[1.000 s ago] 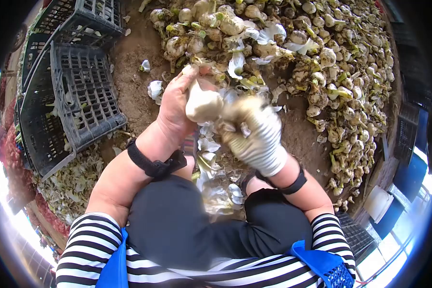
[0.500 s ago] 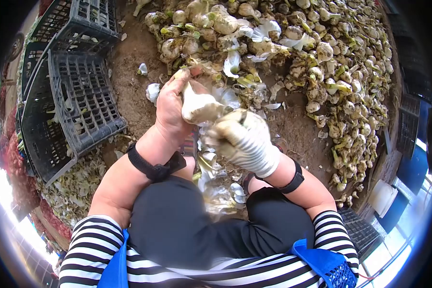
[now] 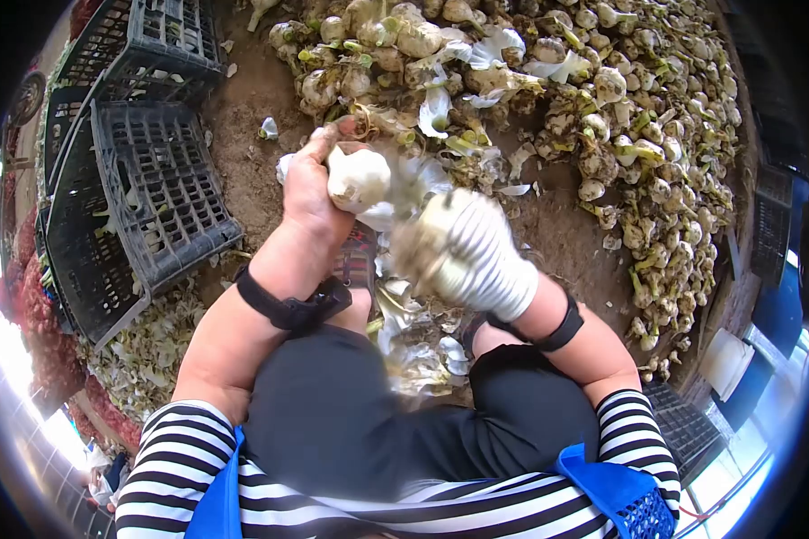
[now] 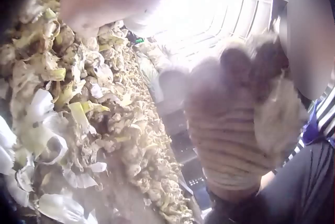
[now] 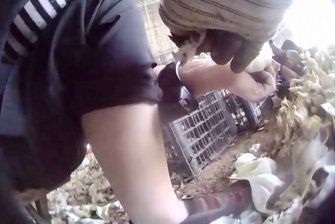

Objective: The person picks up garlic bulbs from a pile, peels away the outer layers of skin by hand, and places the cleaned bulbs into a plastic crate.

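Observation:
A whitish garlic bulb (image 3: 360, 178) sits in the bare left hand (image 3: 311, 193), gripped between the fingers and thumb. Just to its right is the right hand (image 3: 476, 241), in a striped, soiled work glove, its fingertips blurred. The right wrist view shows the gloved fingers (image 5: 225, 49) curled, with a pale scrap of garlic skin (image 5: 189, 52) poking out of them. Part of the bulb shows there behind the glove, in the left hand (image 5: 251, 85). Both hands are above the ground, in front of the knees, with a gap between glove and bulb.
A large heap of garlic bulbs (image 3: 656, 180) spreads across the front and right. Black plastic crates (image 3: 166, 184) stand at the left. Loose skins (image 3: 409, 332) litter the ground between the feet, and more peelings (image 3: 153, 350) lie beside the crates.
The gloved right hand was at the bulb's side half a second ago and has moved off to the right. The left hand still holds the bulb, now slightly further left and turned.

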Motion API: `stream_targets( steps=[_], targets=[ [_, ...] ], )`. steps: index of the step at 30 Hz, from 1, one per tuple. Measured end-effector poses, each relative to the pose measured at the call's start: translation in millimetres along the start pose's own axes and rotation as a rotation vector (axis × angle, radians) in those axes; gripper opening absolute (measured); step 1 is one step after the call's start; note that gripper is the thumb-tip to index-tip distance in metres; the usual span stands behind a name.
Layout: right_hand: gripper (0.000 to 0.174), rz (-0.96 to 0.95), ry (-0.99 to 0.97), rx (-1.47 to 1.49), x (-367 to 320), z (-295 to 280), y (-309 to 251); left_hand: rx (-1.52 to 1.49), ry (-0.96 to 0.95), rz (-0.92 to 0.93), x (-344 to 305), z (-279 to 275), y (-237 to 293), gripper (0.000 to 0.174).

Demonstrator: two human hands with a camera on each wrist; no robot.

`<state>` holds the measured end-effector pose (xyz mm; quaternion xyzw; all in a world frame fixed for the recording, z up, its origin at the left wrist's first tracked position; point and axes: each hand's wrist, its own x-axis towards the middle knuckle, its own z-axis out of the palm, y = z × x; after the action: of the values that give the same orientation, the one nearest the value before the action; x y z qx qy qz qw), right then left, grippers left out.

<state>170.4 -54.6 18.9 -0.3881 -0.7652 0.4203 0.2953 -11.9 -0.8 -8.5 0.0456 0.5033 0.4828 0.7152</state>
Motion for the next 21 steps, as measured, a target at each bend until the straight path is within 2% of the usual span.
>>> stream_targets(
  steps=[1, 3, 4, 5, 7, 9, 10, 11, 12, 13, 14, 15, 16, 17, 19, 21],
  targets=[
    [0.014, 0.135, -0.008, 0.193, 2.8, -11.4, 5.2, 0.093, 0.076, 0.054, -2.4, 4.3, 7.3, 0.026],
    [0.014, 0.148, 0.197, -0.205, -9.0, -16.5, 46.6, 0.197, 0.054, 0.393, -20.1, 2.2, 45.1, 0.027],
    [0.016, 0.268, 0.358, -0.185, -14.7, -19.0, 63.3, 0.360, -0.028, 0.672, -26.9, -13.6, 72.7, 0.025],
    [0.018, 0.386, 0.521, -0.165, -20.0, -22.7, 80.4, 0.478, 0.161, 0.878, -40.0, -18.5, 100.8, 0.023],
    [0.023, 0.499, 0.581, -0.468, -36.2, -34.2, 121.0, 0.635, 0.332, 1.226, -64.2, -36.5, 152.5, 0.018],
    [0.028, 0.399, 0.548, -0.707, -28.9, -34.4, 117.2, 0.991, 0.382, 1.490, -68.8, -60.1, 173.9, 0.028],
    [0.031, 0.281, 0.463, -0.689, -19.5, -24.6, 115.2, 1.090, 0.477, 1.450, -68.4, -65.2, 170.8, 0.041],
    [0.036, 0.159, 0.379, -0.672, -8.1, -13.3, 112.5, 1.118, 0.455, 1.503, -62.4, -37.7, 133.4, 0.038],
    [0.042, 0.180, 0.196, -0.729, -2.3, 4.3, 101.3, 1.192, 0.266, 1.308, -57.1, -28.0, 108.2, 0.044],
    [0.049, 0.202, 0.007, -0.783, -2.7, 20.7, 93.4, 1.385, 0.201, 1.158, -43.9, -27.3, 87.5, 0.046],
    [0.056, 0.170, -0.105, -0.918, -15.9, 44.7, 113.6, 1.415, 0.042, 0.996, -23.5, -28.8, 64.0, 0.048],
    [0.062, 0.315, -0.449, -1.033, -12.3, 52.2, 101.4, 1.520, -0.096, 0.911, -1.5, -39.3, 41.9, 0.051],
    [0.062, 0.241, -0.416, -0.945, -35.6, 68.4, 111.3, 1.530, -0.202, 0.676, 13.5, -40.5, 20.6, 0.054],
    [0.061, 0.166, -0.380, -0.856, -61.9, 84.2, 119.4, 1.688, -0.244, 0.728, 29.0, -51.8, -1.7, 0.060],
    [0.059, 0.195, -0.368, -0.747, -85.0, 85.3, 90.0, 1.939, -0.217, 0.669, 51.4, -59.1, -33.9, 0.070],
    [0.051, 0.254, -0.667, -0.540, -92.9, 78.7, 73.9, 2.050, -0.296, 0.690, 61.2, -58.3, -53.3, 0.078]
  ],
)
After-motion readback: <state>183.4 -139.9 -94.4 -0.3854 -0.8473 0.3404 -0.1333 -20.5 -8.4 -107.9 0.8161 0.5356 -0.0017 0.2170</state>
